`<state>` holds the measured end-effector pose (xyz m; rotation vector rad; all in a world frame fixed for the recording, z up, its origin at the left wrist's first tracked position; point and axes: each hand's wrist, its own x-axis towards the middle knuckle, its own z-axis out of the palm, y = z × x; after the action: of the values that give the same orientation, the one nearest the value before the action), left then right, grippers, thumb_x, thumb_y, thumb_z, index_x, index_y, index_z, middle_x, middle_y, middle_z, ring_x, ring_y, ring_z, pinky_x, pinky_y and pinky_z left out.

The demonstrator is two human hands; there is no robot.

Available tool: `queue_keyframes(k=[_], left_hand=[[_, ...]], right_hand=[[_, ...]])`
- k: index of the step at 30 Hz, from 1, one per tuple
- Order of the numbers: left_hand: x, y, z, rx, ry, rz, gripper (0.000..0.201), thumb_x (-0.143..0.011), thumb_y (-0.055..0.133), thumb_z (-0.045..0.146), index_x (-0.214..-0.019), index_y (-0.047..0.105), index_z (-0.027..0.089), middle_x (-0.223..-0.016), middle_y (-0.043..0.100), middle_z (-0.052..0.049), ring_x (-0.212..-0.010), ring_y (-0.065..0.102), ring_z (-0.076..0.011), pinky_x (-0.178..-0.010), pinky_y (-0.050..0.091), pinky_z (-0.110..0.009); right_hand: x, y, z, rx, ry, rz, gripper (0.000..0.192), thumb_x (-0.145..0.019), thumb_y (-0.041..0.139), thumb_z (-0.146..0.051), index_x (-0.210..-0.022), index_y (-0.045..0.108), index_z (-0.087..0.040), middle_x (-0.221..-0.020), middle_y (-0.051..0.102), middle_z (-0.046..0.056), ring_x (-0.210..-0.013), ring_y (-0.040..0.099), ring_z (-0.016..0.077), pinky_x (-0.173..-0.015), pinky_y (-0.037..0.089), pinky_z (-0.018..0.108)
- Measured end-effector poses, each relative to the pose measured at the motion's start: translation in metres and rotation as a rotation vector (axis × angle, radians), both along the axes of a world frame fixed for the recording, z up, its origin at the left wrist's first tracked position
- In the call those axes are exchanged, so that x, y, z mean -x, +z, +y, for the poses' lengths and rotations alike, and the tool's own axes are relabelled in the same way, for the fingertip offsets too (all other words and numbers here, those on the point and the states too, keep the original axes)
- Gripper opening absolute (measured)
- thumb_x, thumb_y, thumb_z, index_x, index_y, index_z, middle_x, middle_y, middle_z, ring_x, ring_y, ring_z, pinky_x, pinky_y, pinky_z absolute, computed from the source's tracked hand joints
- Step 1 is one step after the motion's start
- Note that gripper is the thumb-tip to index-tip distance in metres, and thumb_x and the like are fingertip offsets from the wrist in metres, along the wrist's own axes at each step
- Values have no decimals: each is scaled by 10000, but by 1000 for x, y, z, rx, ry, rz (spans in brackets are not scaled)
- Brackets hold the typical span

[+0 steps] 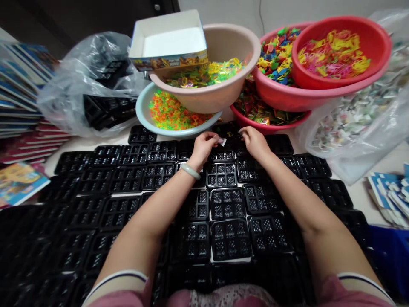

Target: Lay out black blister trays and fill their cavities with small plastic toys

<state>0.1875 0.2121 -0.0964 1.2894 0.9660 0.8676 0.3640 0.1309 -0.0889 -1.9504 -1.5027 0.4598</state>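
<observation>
Black plastic trays [225,204] tile the table, both hands at the far row.
The left hand [204,147] pinches a small white piece [222,141] above a tray; the right hand [254,140], fingers curled together, touches the neighbouring tray, close under the bowls of coloured bits [179,111] within reach.

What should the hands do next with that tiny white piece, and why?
Probably lower the small white piece into a compartment of the black tray right beneath it. The left hand pinches the piece just above the far row of trays, the right hand rests beside it on a tray, and the tray compartments nearby look unfilled.
</observation>
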Motion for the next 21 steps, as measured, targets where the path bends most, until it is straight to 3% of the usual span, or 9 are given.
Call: queue_keyframes(k=[3, 6, 12, 15, 21], left_hand=[[-10, -10, 11, -66, 56, 54, 78, -759, 623, 192, -806, 619, 130, -713, 688, -39, -654, 628, -133, -657, 482, -263], [-22, -17, 16, -143, 92, 139, 63, -757, 610, 126, -818, 602, 143, -676, 662, -15, -632, 611, -135, -673, 482, -268], [-31, -21, 18, -319, 122, 265, 157, -815, 515, 52, -739, 555, 183, -684, 644, -11, -703, 617, -161, -760, 479, -281], [-34, -24, 21, -350, 144, 322, 195, -844, 464, 43, -765, 571, 186, -706, 651, -23, -727, 614, -174, -778, 474, -290], [-36, -31, 25, -458, 58, 481, 245, -857, 437, 39, -879, 655, 151, -914, 686, -101, -918, 624, -231, -887, 452, -351]], right_hand=[[-4, -6, 8, 3, -13, -326, 355, -967, 372, -218, -1237, 599, -178, -1211, 643, 128, -1025, 628, 239, -838, 467, 328], [-1, -10, 21, 87, -61, -468, 379, -992, 329, -255, -1257, 588, -175, -1122, 684, 122, -957, 640, 255, -771, 462, 326], [7, -13, 36, 139, 21, -530, 407, -962, 305, -129, -1192, 640, -142, -1317, 614, 123, -1157, 554, 277, -867, 455, 339], [13, -12, 34, 197, 27, -574, 412, -955, 305, -135, -1174, 654, -122, -1295, 619, 155, -1117, 557, 309, -851, 462, 372], [18, -9, 29, 195, 12, -578, 443, -936, 297, -118, -1280, 577, -112, -1196, 651, 178, -1036, 570, 296, -828, 461, 377]])
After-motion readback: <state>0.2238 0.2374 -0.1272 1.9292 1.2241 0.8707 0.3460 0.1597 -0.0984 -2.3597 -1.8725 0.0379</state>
